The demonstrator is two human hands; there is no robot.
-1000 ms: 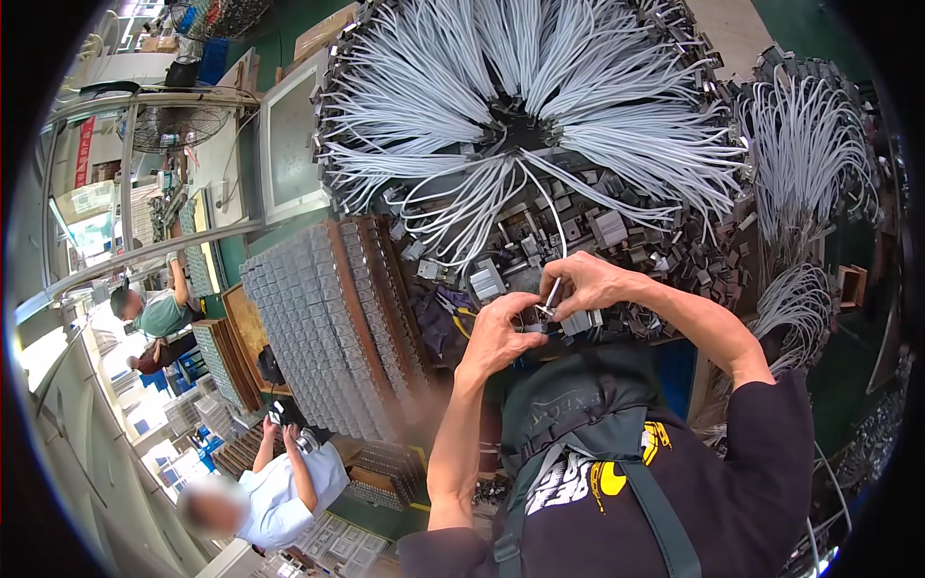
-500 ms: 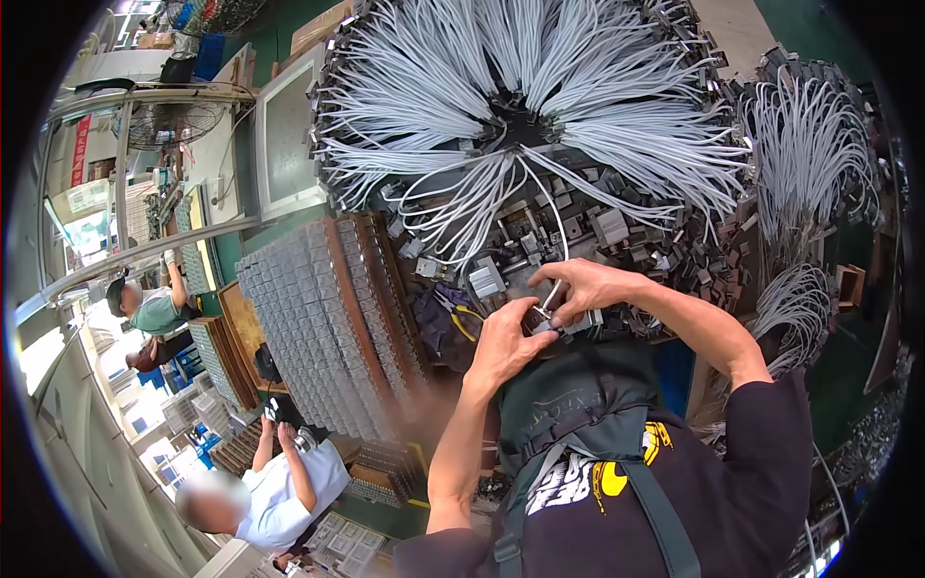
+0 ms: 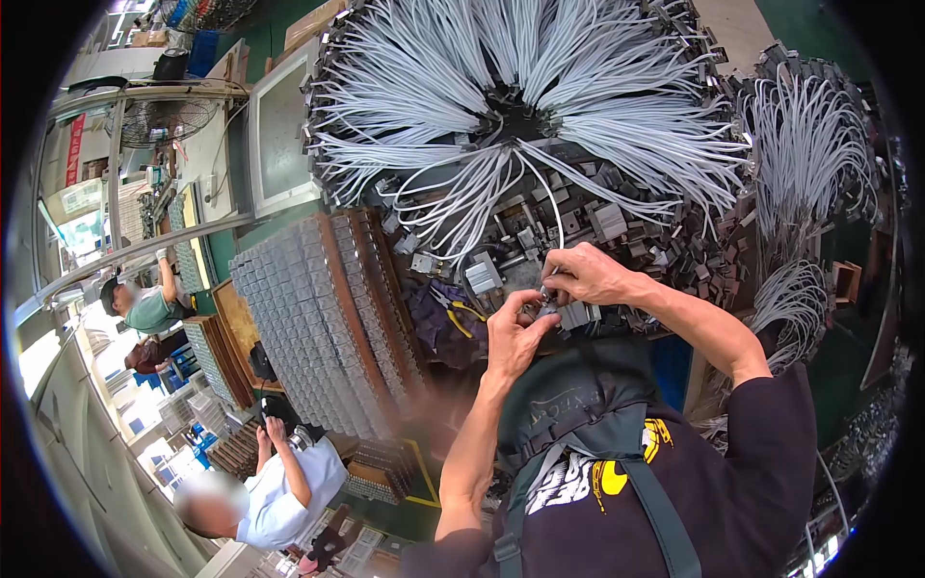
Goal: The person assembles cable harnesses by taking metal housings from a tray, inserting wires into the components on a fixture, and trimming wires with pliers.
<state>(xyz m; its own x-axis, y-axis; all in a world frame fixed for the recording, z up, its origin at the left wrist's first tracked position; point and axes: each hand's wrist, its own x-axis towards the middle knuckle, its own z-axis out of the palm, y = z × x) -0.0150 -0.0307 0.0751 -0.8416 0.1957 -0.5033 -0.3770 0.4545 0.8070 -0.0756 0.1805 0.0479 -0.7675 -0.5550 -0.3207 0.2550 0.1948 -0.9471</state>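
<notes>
My left hand (image 3: 515, 335) pinches a small metal part (image 3: 547, 310) between thumb and fingers, just in front of my chest. My right hand (image 3: 584, 275) is close above and to the right, its fingers closed on the lower end of a light grey cable (image 3: 556, 214). That cable runs up to the large fan of grey cables (image 3: 626, 144). The two hands nearly touch, and their fingertips partly hide the metal part and the cable end. Loose metal blocks (image 3: 609, 222) lie beyond my hands. Yellow-handled pliers (image 3: 453, 310) rest on dark cloth to the left.
Stacked trays of grey blocks (image 3: 299, 318) stand at the left. More grey cables (image 3: 805, 144) hang at the right beside a small wooden box (image 3: 848, 282). A person in a light blue shirt (image 3: 289, 496) and another in green (image 3: 154, 310) are at the far left.
My left hand has moved slightly right and up, closer to my right hand. My right hand has risen a little and its fingers have drawn in round the cable end.
</notes>
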